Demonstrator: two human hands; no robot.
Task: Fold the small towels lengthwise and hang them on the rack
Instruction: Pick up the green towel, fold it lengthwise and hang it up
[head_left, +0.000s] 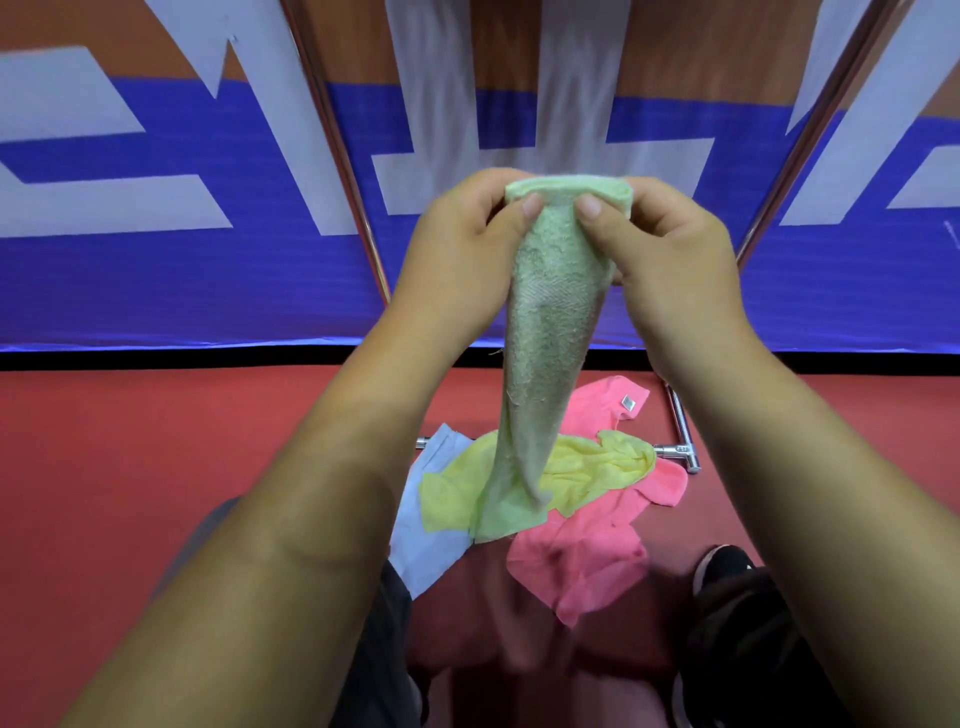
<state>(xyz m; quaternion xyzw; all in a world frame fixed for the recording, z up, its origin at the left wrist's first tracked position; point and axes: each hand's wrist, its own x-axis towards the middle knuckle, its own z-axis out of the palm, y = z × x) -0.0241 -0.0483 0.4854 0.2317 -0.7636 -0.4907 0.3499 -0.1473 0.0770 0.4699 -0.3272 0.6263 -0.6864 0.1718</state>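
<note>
Green towel (550, 291) held up by its top edge, folded lengthwise.
Left grip (457, 249) and right grip (675, 254) each pinch a top corner, thumb in front, so the towel hangs straight over the pile on the floor (156, 441): yellow towel (597, 467), pink towel (587, 551), light blue towel (431, 530). Likely squaring the fold before draping it on the rack (336, 140) behind.

Green towel (550, 312) folded narrow, hanging upright from its held top edge.
Yellow towel (597, 467), pink towel (582, 561) and light blue towel (431, 530) lie crumpled and overlapping below, across the chrome rack (680, 452) base.
</note>
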